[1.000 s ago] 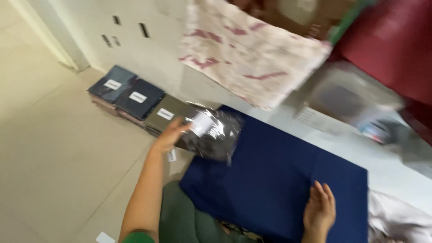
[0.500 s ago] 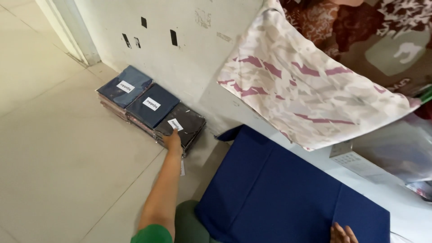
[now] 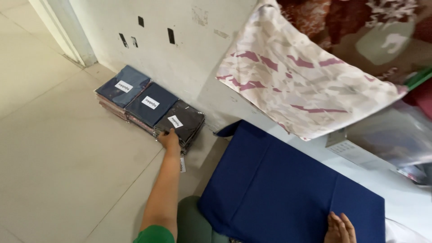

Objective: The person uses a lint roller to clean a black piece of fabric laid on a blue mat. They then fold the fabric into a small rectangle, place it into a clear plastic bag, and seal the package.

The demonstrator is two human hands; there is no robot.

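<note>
L hand (image 3: 168,138) on dark packet (image 3: 182,124), R hand (image 3: 339,228) on blue cloth (image 3: 288,189).

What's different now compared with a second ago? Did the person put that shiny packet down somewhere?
Yes. The left hand, which a second ago held a dark plastic-wrapped packet in the air, reached out to the wall and set it on the nearest of three stacks of packets; it now rests on that packet's edge. The right hand stayed on the navy cloth, which did not move.

right hand (image 3: 339,228) cut off by bottom edge, left fingers (image 3: 165,133) partly hidden against dark packet (image 3: 181,122)
</note>
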